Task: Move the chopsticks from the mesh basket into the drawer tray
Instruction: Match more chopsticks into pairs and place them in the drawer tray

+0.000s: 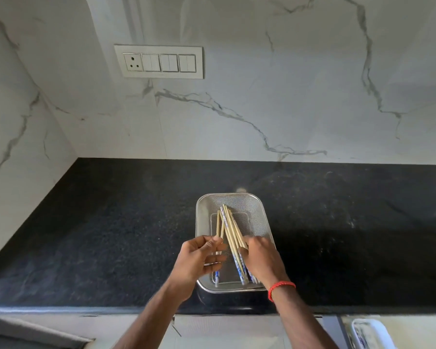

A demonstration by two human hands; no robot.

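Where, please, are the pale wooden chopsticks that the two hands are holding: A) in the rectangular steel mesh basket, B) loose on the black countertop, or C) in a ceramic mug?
A: the pale wooden chopsticks lie inside the rectangular steel mesh basket, where the left hand and the right hand hold some.

Chopsticks [230, 224]: pale wood (blue-patterned handles), loosely bundled lengthwise in basket. Mesh basket [254, 207]: rectangular steel, on black counter [111, 222].

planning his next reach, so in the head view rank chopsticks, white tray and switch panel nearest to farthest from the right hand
1. chopsticks, in the mesh basket, gripped by the right hand
2. white tray, low at the right
3. switch panel, high up, left
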